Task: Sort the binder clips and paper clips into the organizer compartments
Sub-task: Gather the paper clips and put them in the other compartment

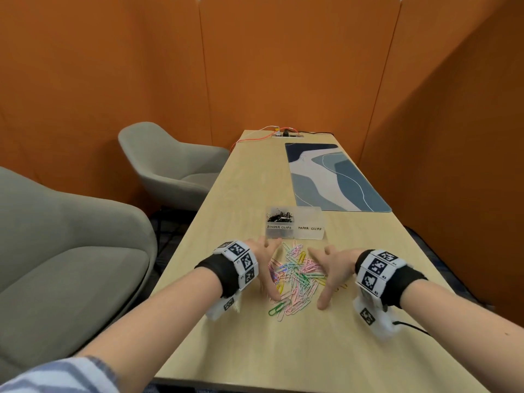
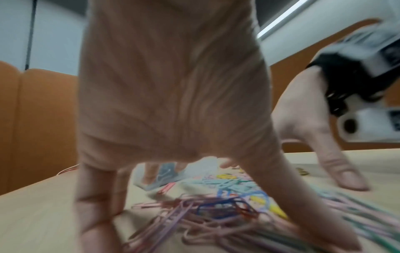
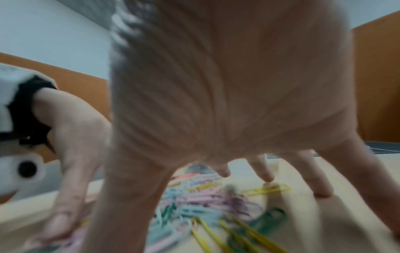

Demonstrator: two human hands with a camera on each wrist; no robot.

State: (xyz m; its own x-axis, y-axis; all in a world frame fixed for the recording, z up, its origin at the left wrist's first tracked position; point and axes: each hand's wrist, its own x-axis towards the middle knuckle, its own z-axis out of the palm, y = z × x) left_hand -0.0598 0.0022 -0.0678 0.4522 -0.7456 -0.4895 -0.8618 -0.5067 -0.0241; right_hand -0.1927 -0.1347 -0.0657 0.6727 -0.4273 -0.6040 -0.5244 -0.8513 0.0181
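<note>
A heap of coloured paper clips lies on the wooden table in front of a clear two-part organizer. Its left compartment, labelled BINDER CLIPS, holds black binder clips; the right one, labelled PAPER CLIPS, looks empty. My left hand stands at the heap's left side, my right hand at its right side, both with fingers spread and straight, tips on the table around the clips. The wrist views, blurred, show the paper clips under each palm.
A blue patterned desk mat lies at the far right of the table. Cables and a socket strip sit at the far edge. Grey armchairs stand left of the table. Orange partitions enclose the space.
</note>
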